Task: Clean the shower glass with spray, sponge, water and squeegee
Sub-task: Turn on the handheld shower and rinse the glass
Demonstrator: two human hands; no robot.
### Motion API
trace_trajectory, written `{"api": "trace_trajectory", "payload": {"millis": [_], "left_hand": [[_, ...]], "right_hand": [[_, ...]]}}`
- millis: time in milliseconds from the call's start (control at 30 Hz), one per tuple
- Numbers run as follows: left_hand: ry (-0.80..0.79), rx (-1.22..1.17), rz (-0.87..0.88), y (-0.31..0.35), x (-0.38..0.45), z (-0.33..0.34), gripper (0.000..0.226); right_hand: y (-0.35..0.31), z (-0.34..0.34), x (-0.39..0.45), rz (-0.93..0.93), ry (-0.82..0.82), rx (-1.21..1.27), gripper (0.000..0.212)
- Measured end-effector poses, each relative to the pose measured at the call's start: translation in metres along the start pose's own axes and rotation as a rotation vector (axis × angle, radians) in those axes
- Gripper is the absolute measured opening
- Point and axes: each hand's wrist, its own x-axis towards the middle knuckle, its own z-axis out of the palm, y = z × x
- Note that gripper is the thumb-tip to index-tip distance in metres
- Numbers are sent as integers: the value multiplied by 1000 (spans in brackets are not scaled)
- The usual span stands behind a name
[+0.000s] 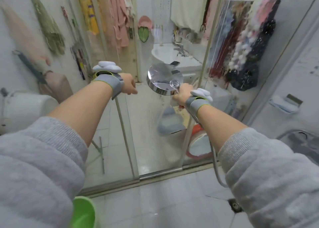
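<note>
Shower glass (155, 124): upright across the stall, wet and streaked, bottom edge seated in the floor track. Floor (172, 201): tiled, drain (235, 205) at its right edge, green bucket (84, 212) at its near left edge. Shower head (163, 81): chrome, raised close to the glass, hose (214, 158) trailing down. Right hand (183, 93): fingers curled tight round the shower head handle. Left hand (130, 86): up at the glass; fingers turned away, so apart or together cannot be told.

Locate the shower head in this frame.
In the head view the chrome shower head sits just right of centre, gripped by its handle in the right hand, close to the shower glass, with the left hand beside it.
</note>
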Motion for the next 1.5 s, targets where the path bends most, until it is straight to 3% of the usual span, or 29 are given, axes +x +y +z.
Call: {"api": "trace_trajectory", "payload": {"millis": [167, 333, 467, 600, 933, 1033, 1167, 1367, 1500], "left_hand": [[-13, 31, 1, 5, 5, 4, 20], [-44, 47, 27, 24, 15, 6, 25], [-58, 54, 74, 52, 25, 4, 24], [-61, 105, 115, 81, 33, -3, 21], [71, 147, 229, 174, 41, -101, 27], [125, 128, 266, 196, 37, -133, 23], [202, 127, 279, 216, 26, -174, 26], [399, 67, 332, 239, -4, -248, 24], [391, 120, 298, 242, -4, -271, 35]], "right_hand": [[19, 11, 2, 29, -41, -50, 14], [49, -4, 13, 86, 31, -192, 13], [82, -21, 27, 169, 102, -250, 30], [107, -44, 32, 209, 161, -250, 30], [120, -185, 56, 317, 451, -166, 14], [106, -232, 59, 321, 562, -148, 21], [75, -289, 42, 172, 639, -158, 14], [35, -379, 34, 62, 832, -172, 22], [17, -401, 26, 21, 882, -91, 12]]}}
